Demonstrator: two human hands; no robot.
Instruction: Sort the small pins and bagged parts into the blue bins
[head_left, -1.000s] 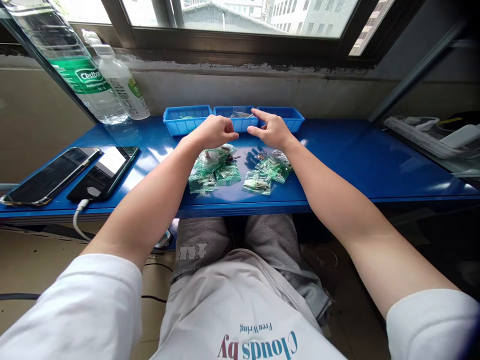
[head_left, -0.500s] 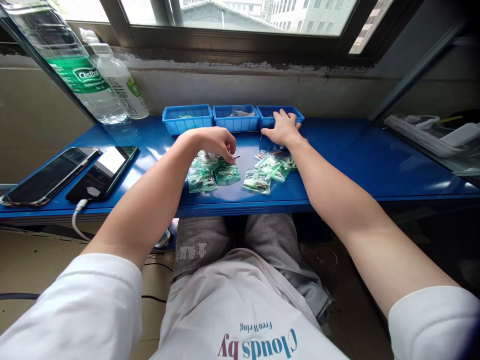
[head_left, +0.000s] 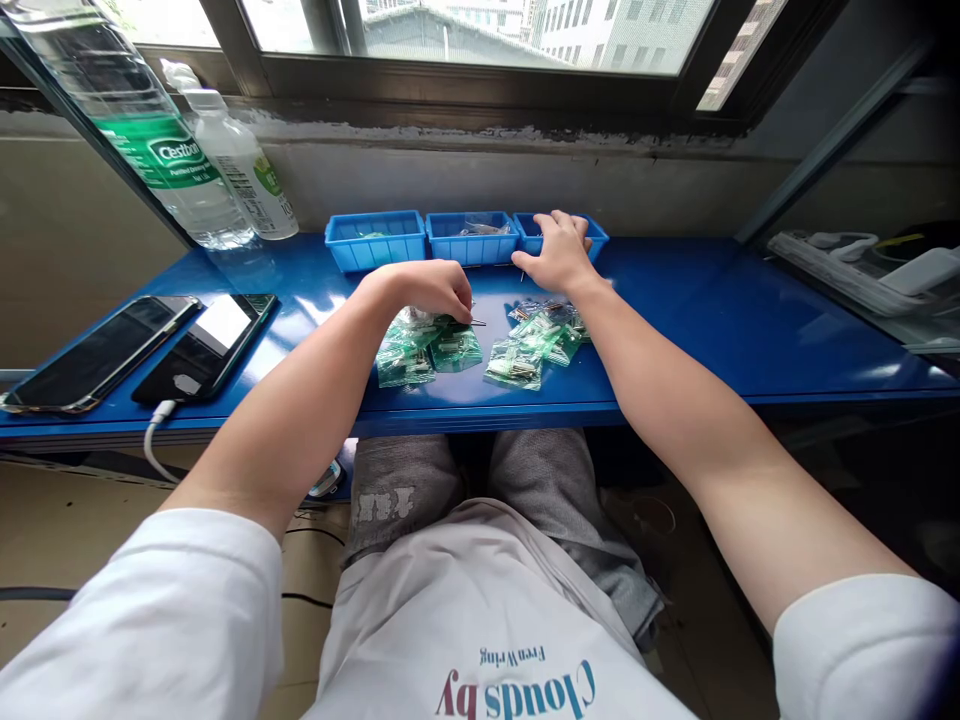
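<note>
My left hand (head_left: 442, 290) is closed in a pinch on a thin dark metal piece (head_left: 478, 323), just above the left pile of small green-and-clear packets (head_left: 407, 362). My right hand (head_left: 561, 250) reaches over the right blue bin (head_left: 598, 240), thumb and fingers apart, with some fingertips over its inside. Nothing shows between those fingers. Nearer to me than the right hand lies a second pile of packets (head_left: 517, 364). The middle blue bin (head_left: 472, 250) holds clear bags, and the left blue bin (head_left: 375, 247) has a little green material in it.
Two phones (head_left: 101, 355) (head_left: 206, 350) lie on the left of the blue table (head_left: 697, 310), one with a white cable. Behind them stand a large water bottle (head_left: 161, 150) and a smaller bottle (head_left: 244, 170). White items (head_left: 847, 262) sit behind a panel at the right.
My right hand has shifted slightly left over the right bin. The thin metal piece in my left hand has turned and now points more to the right.
</note>
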